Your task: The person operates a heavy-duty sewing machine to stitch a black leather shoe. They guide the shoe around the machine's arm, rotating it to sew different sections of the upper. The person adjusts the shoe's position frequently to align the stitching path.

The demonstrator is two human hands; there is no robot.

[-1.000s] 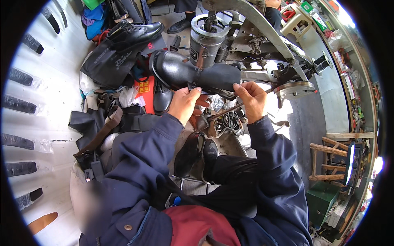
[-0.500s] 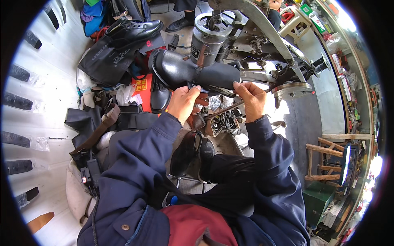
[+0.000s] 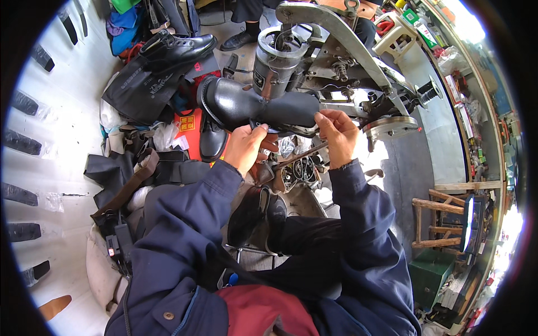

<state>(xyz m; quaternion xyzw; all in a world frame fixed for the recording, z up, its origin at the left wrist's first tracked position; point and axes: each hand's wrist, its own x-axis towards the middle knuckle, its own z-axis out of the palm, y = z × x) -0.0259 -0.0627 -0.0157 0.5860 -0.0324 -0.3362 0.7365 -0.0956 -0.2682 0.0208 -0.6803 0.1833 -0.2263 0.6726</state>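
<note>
A black leather boot [image 3: 232,103] lies sideways under the metal cylinder [image 3: 274,70] of a sewing machine, its rounded toe to the left. My left hand [image 3: 246,148] grips the boot's near side around its middle, thumb on top and fingers partly hidden below. At the boot's right end, my right hand [image 3: 341,134] pinches the edge of the dark leather upper between thumb and fingers. The machine's frame [image 3: 342,47] and handwheel [image 3: 392,127] stand beyond and to the right of that hand. Where the machine meets the leather is hard to make out.
Another black shoe [image 3: 178,46] rests on a dark bag [image 3: 140,89] at the far left, and one more [image 3: 213,140] lies on a red box [image 3: 189,131]. A person's shoe [image 3: 239,40] shows behind the machine. A wooden stool [image 3: 440,207] and crowded shelves line the right.
The whole view has shifted slightly, so most things sit a little further left. Both hands keep their hold on the boot, which stays under the machine.
</note>
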